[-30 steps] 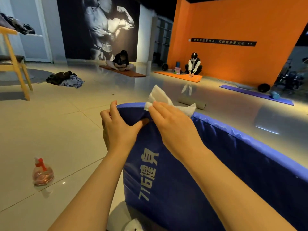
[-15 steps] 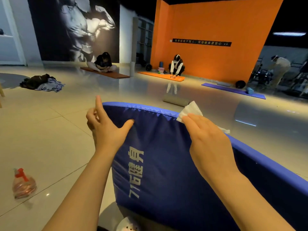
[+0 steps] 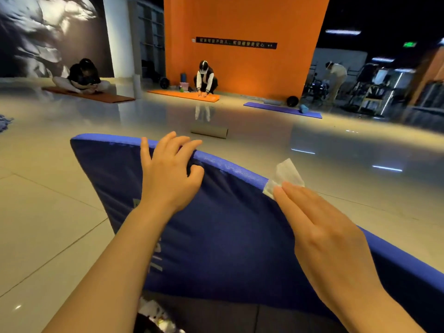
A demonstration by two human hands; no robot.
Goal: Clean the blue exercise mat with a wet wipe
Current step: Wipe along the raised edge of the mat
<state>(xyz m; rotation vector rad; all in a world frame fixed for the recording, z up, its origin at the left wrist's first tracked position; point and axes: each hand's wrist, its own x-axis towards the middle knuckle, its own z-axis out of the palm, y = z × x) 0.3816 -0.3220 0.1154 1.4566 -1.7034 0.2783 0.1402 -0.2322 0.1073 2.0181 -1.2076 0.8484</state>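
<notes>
Only the head view to go on. The blue exercise mat (image 3: 228,236) is stood up on its edge on the floor (image 3: 48,224), leaning back toward the person, top seam running down to the right. The left hand (image 3: 168,174) is hooked over that top edge, fingers (image 3: 185,145) loosely spread and curled over the seam, thumb on the near face. The right hand (image 3: 322,234) has its fingers (image 3: 295,203) straight and pressed together, pinning the wet wipe (image 3: 283,179) flat against the top edge; part of the wipe sticks up loose past the seam.

What I'd worry about: the wipe is only pressed, not gripped, so a fast stroke along the seam could let it bunch up or slide out and drop behind the mat. Also the mat is balanced by one hand, so if that hold is light, pushing sideways could tip or fold it.
</notes>
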